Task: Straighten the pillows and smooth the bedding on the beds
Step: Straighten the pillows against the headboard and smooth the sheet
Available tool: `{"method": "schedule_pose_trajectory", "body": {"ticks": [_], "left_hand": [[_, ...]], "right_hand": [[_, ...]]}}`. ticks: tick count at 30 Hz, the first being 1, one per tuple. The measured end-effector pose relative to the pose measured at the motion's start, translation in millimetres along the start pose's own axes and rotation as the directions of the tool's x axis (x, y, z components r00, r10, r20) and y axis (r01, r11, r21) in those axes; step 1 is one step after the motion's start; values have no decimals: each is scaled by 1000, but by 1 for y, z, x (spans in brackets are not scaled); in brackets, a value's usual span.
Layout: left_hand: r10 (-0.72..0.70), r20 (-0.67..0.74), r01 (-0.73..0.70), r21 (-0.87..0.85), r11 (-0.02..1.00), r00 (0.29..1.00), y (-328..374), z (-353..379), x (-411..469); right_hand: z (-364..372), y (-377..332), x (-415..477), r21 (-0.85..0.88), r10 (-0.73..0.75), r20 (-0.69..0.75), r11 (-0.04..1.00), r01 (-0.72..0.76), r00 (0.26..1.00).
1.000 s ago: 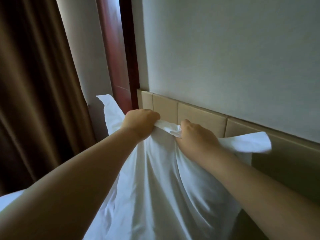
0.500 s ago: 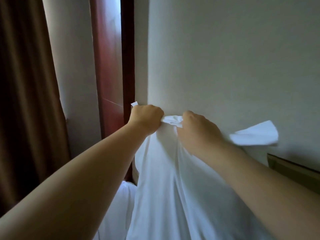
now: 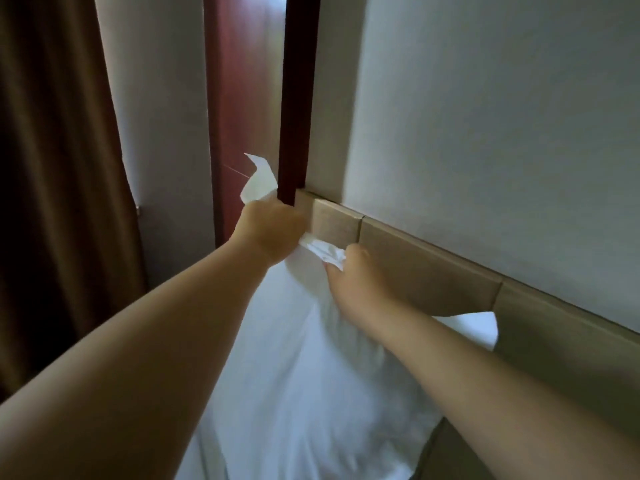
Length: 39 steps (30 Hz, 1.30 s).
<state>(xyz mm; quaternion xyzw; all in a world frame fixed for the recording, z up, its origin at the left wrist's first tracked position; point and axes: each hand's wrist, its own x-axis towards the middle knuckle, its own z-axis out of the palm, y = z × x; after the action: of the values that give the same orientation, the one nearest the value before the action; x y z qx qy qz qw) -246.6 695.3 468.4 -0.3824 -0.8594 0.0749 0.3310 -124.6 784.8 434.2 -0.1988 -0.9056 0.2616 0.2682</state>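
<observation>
Pillow (image 3: pixel 311 375) lower than before; bottom off-frame

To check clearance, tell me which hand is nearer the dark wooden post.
Left. The left hand grips the pillow just below the dark wooden post; the right hand grips it farther right, before the headboard.

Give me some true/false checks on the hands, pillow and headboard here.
1. The left hand and right hand both grip the top edge of the white pillow. True.
2. The pillow lies flat on the bed. False: it is held upright by its top edge, before the headboard.
3. The headboard is beige and panelled. True.
4. The left hand is open. False: its fingers curl round bunched fabric.
5. A brown curtain hangs at the left. True.
</observation>
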Motion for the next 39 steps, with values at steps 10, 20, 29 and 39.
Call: {"method": "schedule_pose_trajectory", "body": {"ticks": [10,20,29,39], "left_hand": [[11,180,1,-68,998,984,-5,100,1],[-69,246,169,-415,894,967,47,157,15],[-165,57,164,-619,768,985,79,191,35],[-41,182,154,-665,731,982,117,232,12]], "right_hand": [[82,40,35,33,63,161,997,-69,985],[75,92,62,-226,92,196,973,-46,976],[70,137,68,-251,229,114,948,-195,967],[92,174,56,-395,260,98,896,-202,961]]}}
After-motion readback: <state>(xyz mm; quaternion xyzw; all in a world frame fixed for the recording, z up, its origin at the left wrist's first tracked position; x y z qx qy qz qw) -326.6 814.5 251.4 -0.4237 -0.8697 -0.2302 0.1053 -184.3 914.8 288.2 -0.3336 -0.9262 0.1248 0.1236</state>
